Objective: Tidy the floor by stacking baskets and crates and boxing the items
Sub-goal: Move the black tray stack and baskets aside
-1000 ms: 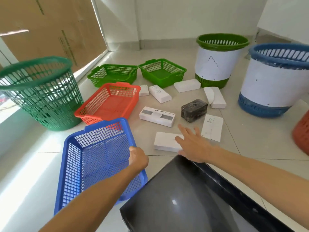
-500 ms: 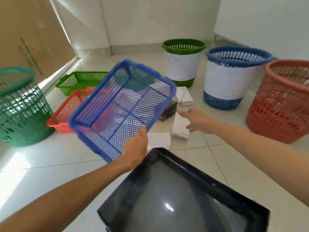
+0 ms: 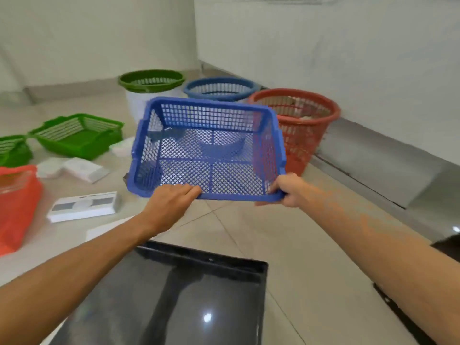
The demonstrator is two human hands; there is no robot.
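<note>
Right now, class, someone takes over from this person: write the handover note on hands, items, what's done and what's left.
Left hand and right hand grip the near rim of the blue plastic mesh crate, lifted and tilted. Two green mesh crates and an orange mesh crate sit apart on the floor; white boxes lie loose. Nothing is stacked or boxed. Left: stack crates and round baskets, box items.
</note>
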